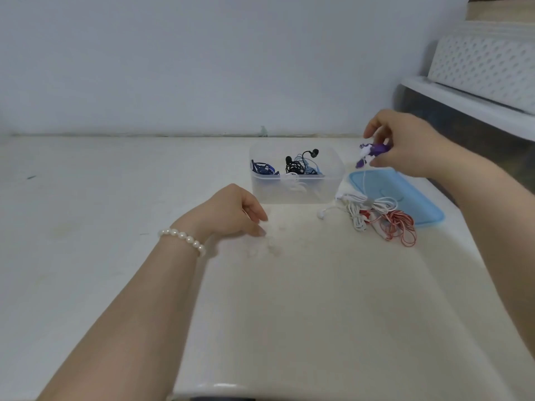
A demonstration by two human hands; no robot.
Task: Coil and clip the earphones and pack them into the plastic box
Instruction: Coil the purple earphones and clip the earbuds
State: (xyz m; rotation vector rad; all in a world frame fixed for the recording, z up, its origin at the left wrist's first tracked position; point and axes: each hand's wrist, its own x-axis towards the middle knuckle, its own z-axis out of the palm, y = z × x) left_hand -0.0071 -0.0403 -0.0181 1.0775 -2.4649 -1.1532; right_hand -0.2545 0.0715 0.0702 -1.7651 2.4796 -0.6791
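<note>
A clear plastic box (295,192) stands at the table's middle back, holding blue (263,168), black (298,164), light-blue and white coiled earphones. My right hand (411,143) is raised to the right of the box, pinching purple-and-white earphones (372,151); a thin white cord hangs from them down to the pile. On the table below lie white earphones (359,209) and a red-and-white striped cord (399,227), tangled loosely. My left hand (234,211), with a pearl bracelet at the wrist, hovers just in front of the box, fingers loosely curled, holding nothing.
The box's light-blue lid (405,195) lies flat to the right, partly under the loose earphones. A dark storage bin with a white lid (469,123) and a white perforated basket (489,65) stand at the far right. The wall runs behind the table.
</note>
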